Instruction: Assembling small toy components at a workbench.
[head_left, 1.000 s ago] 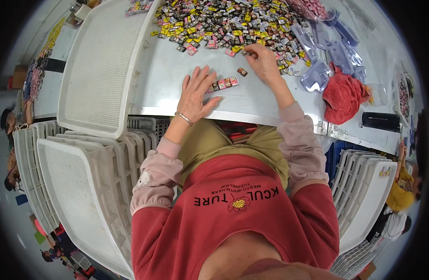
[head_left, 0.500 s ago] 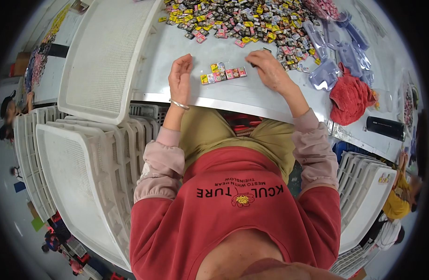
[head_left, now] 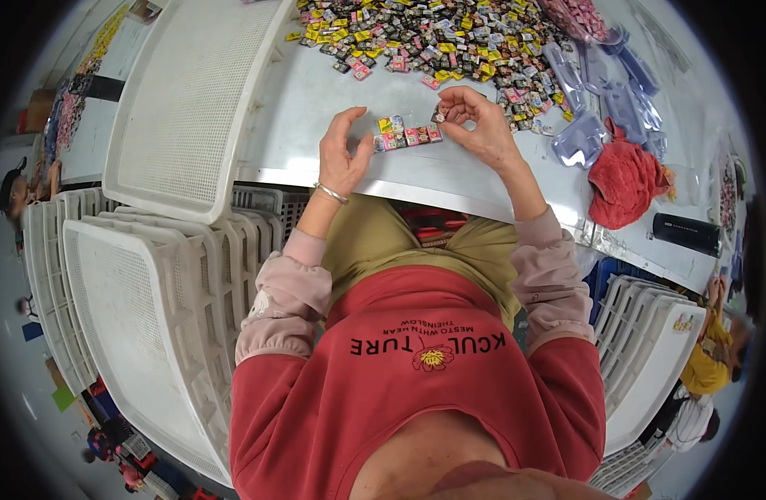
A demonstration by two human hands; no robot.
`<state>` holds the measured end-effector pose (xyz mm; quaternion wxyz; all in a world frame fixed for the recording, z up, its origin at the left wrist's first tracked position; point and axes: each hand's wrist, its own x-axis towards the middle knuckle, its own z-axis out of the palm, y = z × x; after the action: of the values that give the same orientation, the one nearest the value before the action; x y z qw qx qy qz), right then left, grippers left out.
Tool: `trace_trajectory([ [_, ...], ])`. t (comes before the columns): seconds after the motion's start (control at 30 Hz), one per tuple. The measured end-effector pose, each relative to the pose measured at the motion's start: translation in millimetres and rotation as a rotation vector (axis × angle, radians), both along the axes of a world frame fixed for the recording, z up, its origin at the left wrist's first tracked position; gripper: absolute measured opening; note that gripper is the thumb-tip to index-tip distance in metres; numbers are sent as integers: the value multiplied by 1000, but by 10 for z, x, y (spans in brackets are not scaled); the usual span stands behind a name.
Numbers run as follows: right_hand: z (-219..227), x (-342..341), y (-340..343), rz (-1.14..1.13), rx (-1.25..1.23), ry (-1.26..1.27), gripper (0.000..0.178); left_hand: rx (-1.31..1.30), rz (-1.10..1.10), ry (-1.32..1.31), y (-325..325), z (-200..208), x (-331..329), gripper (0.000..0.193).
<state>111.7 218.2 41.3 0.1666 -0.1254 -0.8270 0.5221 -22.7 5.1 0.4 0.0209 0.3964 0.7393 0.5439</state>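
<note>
A see-through plastic tray [head_left: 409,120] lies on the table in front of me, partly filled with small colourful square packets [head_left: 411,136] in a front row and a shorter back row. My left hand [head_left: 344,157] is at its left end, thumb and fingers apart in a curve; whether the thumb touches the tray I cannot tell. At the tray's right end, my right hand [head_left: 481,127] pinches a small dark packet [head_left: 439,113] between thumb and fingertips, just above the back row's right side.
A large heap of small packets [head_left: 433,46] covers the table's far side. Empty clear trays [head_left: 578,137], a red cloth [head_left: 626,183] and a black cylinder [head_left: 687,232] lie to the right. A white mesh tray [head_left: 187,100] stands left, above stacked ones [head_left: 124,300]. Other people work at both sides.
My left hand has moved right to the tray's left end. My right hand has turned, bringing the dark packet into view near the tray.
</note>
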Motion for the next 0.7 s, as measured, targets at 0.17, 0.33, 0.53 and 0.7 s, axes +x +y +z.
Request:
trace_trajectory([
  [0.17, 4, -37, -1, 21, 95, -20, 36, -23, -29, -83, -12, 38, 20, 36],
  [0.33, -44, -152, 33, 94, 202, -10, 29, -53, -122, 128, 1, 36, -1, 37],
  [0.53, -25, -479, 218, 399, 335, -166, 23, -150, -249, 232, -10, 97, -16, 54],
  [0.7, 60, -603, 269, 564, 220, -187, 21, -239, -273, 217, -34, 8, -82, 64],
])
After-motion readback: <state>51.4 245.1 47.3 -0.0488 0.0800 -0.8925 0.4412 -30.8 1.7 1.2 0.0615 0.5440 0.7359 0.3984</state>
